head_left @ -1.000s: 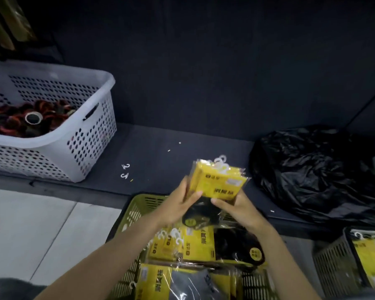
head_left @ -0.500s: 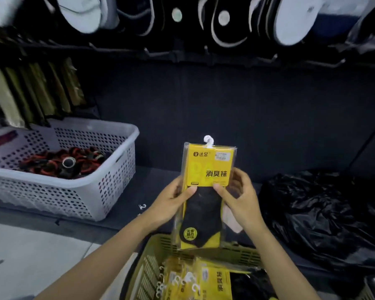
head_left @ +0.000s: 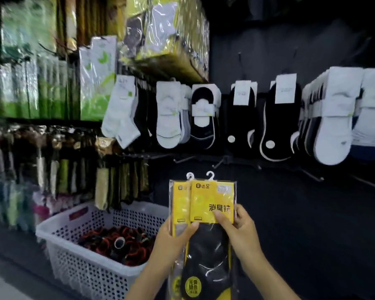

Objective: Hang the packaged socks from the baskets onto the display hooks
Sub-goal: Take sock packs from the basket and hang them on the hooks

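Head view: A person holds two sock packs upright in the near centre of the frame, in front of a dark display wall [head_left: 290,213]. The front pack [head_left: 212,204] overlaps the rear pack [head_left: 180,202], which shows only as a strip on its left. Each is a clear plastic sleeve over a bright yellow card printed with black characters. A black low-cut sock fills the lower half, and a round yellow sticker sits near the bottom. A small white plastic hanger [head_left: 210,176] stands up from the top of the front pack, and a second hanger [head_left: 190,176] rises from the rear one.

The left hand [head_left: 171,241] grips the packs from the left, its thumb laid across the lower edge of the yellow cards and its fingers clamped behind. The right hand [head_left: 245,232] pinches the right edge of the front pack, thumb pressed on the printed card and fingers curled round the back.

Above and beyond the packs, dark metal hooks [head_left: 222,162] jut from the wall. Higher still, white socks [head_left: 168,118] and black socks [head_left: 240,120] hang in a row.

To the near left stands a white perforated basket [head_left: 91,271] holding rolled red-and-black items [head_left: 117,243]. Green-and-white packets [head_left: 95,79] hang at far left, where the frame is blurred.
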Demonstrator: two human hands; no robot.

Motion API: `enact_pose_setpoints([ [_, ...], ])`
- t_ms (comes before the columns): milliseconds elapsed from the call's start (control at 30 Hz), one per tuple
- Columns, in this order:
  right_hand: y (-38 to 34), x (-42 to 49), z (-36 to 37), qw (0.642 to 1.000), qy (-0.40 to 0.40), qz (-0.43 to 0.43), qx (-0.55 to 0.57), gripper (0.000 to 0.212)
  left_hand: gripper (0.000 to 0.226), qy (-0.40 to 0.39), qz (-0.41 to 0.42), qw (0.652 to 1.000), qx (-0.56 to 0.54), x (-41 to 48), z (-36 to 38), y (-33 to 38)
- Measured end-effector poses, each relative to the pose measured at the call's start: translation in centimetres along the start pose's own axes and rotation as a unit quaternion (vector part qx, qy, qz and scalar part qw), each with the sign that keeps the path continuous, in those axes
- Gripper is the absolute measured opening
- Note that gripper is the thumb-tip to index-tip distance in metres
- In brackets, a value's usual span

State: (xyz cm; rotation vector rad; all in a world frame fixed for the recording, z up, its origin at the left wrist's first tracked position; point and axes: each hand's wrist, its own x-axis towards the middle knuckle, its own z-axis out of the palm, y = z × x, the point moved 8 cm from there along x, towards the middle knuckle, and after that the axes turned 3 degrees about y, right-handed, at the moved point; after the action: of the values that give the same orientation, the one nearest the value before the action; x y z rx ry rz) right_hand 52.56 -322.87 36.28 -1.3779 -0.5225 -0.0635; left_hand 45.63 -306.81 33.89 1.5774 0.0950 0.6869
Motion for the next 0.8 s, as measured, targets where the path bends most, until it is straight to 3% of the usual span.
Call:
enact_pose_setpoints([
  [167, 1.7, 3.3, 3.7, 1.000, -0.007, 0.015, -0.009, 0.020, 0.055, 0.091, -0.022, 0.995, 0.029, 3.3, -5.8, -2.2],
  [433, 2.6, 9.2, 8.0, 0.999, 0.019, -0.007, -0.041, 0.009, 0.033, 0.209, 0.007, 0.973, 0.102, 6.9, -14.7, -1.6],
  [633, 4.6, 12.4, 10.0, 0.997, 0.032, 0.013, -0.071, 0.008, 0.048, 0.275, 0.033, 0.955, 0.102, 7.5, -17.4, -1.6],
  [800, 6.1, 14.0, 10.0, 0.996, 0.047, 0.039, -0.073, 0.006, 0.042, 0.279, 0.050, 0.953, 0.111, 7.6, -18.3, -1.9],
])
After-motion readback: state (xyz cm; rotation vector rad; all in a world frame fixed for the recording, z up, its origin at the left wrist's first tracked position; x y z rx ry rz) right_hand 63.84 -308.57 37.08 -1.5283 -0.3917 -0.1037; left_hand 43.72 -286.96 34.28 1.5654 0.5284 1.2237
